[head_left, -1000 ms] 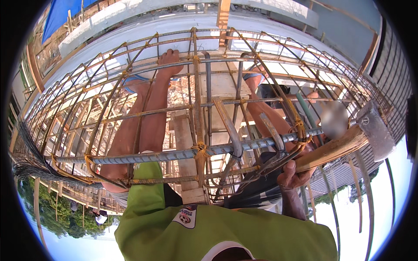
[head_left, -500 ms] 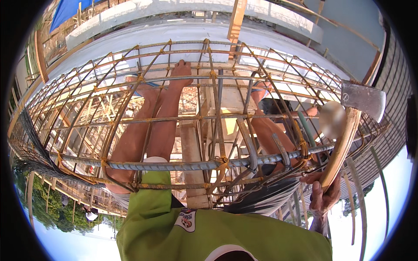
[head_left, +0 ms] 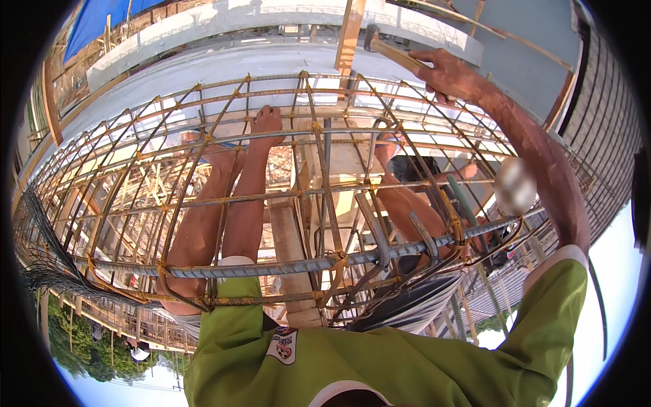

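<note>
My right hand [head_left: 444, 76] is raised at the far right, beyond the rebar cage [head_left: 325, 260]. It grips the wooden handle [head_left: 401, 55] of a hatchet, whose dark metal head [head_left: 371, 38] points left beside an upright timber. My left arm reaches down through the cage, and my left hand [head_left: 267, 123] is closed near its far side. Bars cross in front of that wrist, and what the fingers hold is hidden. Below it, a pale wooden plank [head_left: 291, 251] runs between my legs.
Rusty tie wire joins the bars, and bent bar ends [head_left: 422, 234] stick up at the right. A bundle of black wire [head_left: 47, 220] hangs at the left. Another person's blurred head [head_left: 515, 186] is close under my right arm. Upright timber [head_left: 350, 37] stands at the far side.
My right hand has swung the hatchet from low at the near right up to the far side. The view has shifted slightly; my left hand stays at about the same spot in the cage.
</note>
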`<state>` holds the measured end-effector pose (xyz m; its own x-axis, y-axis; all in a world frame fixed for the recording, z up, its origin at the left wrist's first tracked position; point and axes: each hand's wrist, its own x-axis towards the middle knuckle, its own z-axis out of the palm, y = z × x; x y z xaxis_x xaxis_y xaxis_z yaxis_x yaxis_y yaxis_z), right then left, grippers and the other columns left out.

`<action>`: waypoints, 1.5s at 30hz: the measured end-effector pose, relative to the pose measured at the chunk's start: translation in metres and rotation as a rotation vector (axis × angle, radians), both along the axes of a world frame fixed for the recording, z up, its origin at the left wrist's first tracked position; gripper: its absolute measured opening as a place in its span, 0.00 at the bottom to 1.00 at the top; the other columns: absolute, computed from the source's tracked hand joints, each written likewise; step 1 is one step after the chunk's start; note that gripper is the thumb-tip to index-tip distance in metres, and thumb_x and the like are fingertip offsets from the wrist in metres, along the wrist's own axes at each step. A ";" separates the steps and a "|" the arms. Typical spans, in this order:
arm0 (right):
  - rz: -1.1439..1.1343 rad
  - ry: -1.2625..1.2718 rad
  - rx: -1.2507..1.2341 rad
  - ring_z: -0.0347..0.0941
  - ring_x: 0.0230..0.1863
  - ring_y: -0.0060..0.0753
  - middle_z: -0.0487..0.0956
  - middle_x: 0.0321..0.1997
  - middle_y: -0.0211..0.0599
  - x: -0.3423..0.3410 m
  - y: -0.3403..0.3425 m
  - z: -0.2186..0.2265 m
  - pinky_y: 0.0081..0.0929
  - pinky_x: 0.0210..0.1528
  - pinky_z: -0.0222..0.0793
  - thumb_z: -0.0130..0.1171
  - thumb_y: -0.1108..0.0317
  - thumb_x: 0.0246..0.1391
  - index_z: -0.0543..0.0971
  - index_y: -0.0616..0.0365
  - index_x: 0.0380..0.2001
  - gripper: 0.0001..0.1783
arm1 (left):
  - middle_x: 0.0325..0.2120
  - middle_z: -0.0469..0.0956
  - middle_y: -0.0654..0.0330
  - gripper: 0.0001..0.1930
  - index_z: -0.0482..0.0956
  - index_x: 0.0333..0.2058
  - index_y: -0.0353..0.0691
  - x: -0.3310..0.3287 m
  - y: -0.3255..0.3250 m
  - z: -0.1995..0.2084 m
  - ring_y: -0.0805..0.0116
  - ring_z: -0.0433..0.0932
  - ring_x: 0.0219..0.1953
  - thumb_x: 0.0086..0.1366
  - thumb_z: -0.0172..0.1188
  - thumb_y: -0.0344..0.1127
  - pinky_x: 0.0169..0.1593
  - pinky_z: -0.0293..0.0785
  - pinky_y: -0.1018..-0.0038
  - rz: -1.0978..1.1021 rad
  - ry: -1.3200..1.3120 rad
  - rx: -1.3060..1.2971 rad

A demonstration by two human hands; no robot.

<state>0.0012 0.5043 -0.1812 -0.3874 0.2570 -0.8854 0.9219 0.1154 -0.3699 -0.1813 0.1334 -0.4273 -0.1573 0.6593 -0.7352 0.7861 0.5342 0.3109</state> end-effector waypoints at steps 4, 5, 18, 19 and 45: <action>0.065 -0.037 0.181 0.66 0.14 0.17 0.68 0.19 0.28 -0.033 0.007 -0.017 0.20 0.11 0.64 0.47 0.61 0.66 0.62 0.54 0.68 0.28 | 0.50 0.68 0.52 0.25 0.70 0.50 0.40 -0.002 0.001 0.001 0.50 0.70 0.56 0.52 0.64 0.35 0.56 0.65 0.46 -0.023 0.041 0.033; -0.026 0.082 0.271 0.66 0.13 0.17 0.68 0.19 0.29 -0.034 0.013 -0.024 0.20 0.10 0.63 0.46 0.62 0.66 0.65 0.55 0.66 0.27 | 0.50 0.68 0.52 0.25 0.71 0.50 0.39 -0.001 -0.001 0.002 0.50 0.71 0.55 0.52 0.64 0.35 0.57 0.65 0.47 -0.024 0.035 0.012; 0.160 -0.345 -0.178 0.64 0.13 0.22 0.69 0.16 0.33 -0.007 -0.013 -0.077 0.25 0.12 0.60 0.42 0.73 0.58 0.61 0.48 0.69 0.33 | 0.48 0.71 0.52 0.25 0.72 0.49 0.38 -0.002 0.005 0.007 0.51 0.73 0.54 0.50 0.64 0.34 0.56 0.69 0.55 -0.053 0.018 0.034; 0.101 -0.319 -0.177 0.65 0.13 0.21 0.70 0.16 0.33 -0.003 -0.014 -0.077 0.25 0.12 0.60 0.45 0.72 0.59 0.61 0.49 0.69 0.33 | 0.48 0.71 0.52 0.24 0.73 0.48 0.38 0.000 0.003 0.011 0.52 0.73 0.54 0.50 0.64 0.34 0.55 0.69 0.55 -0.048 0.021 0.032; -0.024 -0.127 -0.014 0.62 0.11 0.17 0.67 0.17 0.28 -0.026 0.020 -0.073 0.19 0.09 0.61 0.46 0.67 0.63 0.60 0.56 0.69 0.30 | 0.51 0.70 0.54 0.27 0.69 0.53 0.40 -0.002 0.008 0.017 0.55 0.70 0.58 0.53 0.63 0.36 0.60 0.56 0.39 -0.084 0.050 -0.023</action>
<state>-0.0246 0.5243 -0.2544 -0.2657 0.2525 -0.9304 0.9639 0.0886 -0.2512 -0.1832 0.1416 -0.4100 -0.1391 0.6547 -0.7430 0.8426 0.4724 0.2585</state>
